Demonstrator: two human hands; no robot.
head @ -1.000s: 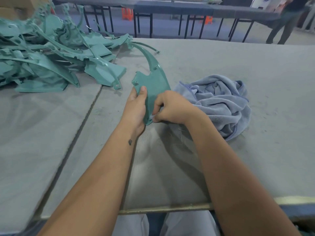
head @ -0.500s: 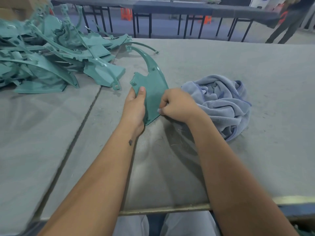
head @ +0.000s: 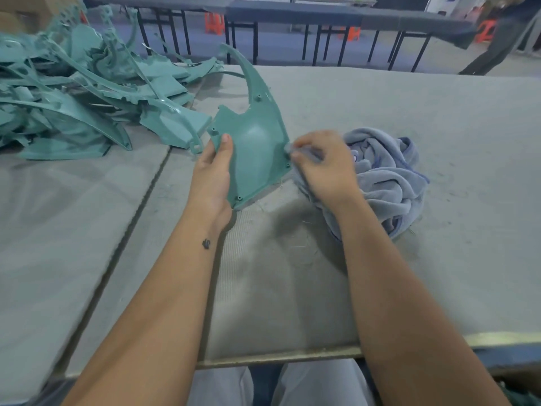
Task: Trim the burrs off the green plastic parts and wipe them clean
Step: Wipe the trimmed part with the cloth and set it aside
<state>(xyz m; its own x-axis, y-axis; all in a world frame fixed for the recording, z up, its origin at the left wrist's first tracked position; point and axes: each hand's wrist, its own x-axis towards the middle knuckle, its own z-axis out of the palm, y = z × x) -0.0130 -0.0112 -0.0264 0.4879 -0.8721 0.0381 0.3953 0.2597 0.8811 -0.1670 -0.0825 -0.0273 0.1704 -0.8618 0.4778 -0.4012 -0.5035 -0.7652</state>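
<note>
Where cloth (head: 389, 177) bunches, part pile (head: 87, 106) far left.

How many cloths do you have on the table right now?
1. A single crumpled blue cloth lies on the table just right of the held green part, beside and partly under the right hand. Others out of frame can't be ruled out.
</note>
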